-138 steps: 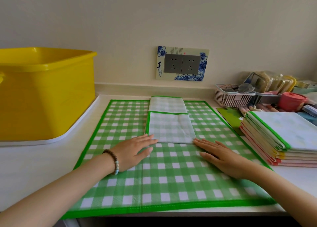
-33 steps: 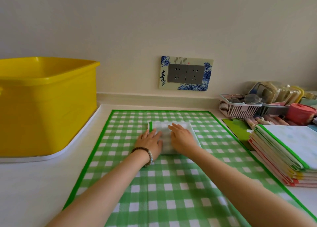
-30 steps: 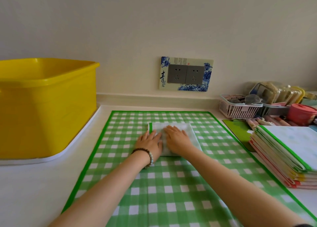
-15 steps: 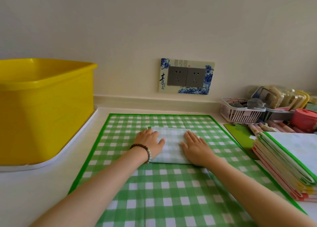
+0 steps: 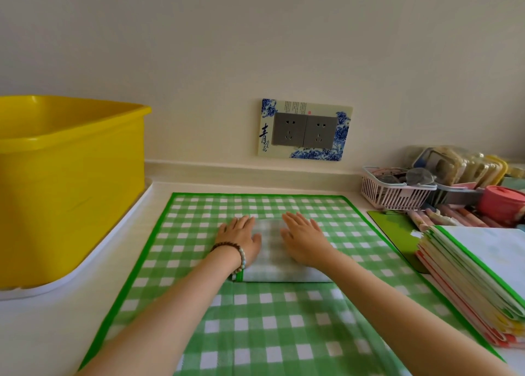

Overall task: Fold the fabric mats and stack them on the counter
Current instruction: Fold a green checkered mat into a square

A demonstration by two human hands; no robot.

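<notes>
Bright, soft, even light; source not visible. Mild blur on left hand, right hand and folded mat beneath them. Dark shadow beside mat stack right of hands. Wide-angle stretch: yellow tub left of hands bulges, forearms elongated toward bottom edge.

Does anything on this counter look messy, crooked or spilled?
Nothing spilled or damaged. Only the stack of folded mats at the right looks untidy: its left edges fan out in steps instead of lining up. The folded mat under the left hand and right hand lies square on the spread checked mat.
</notes>
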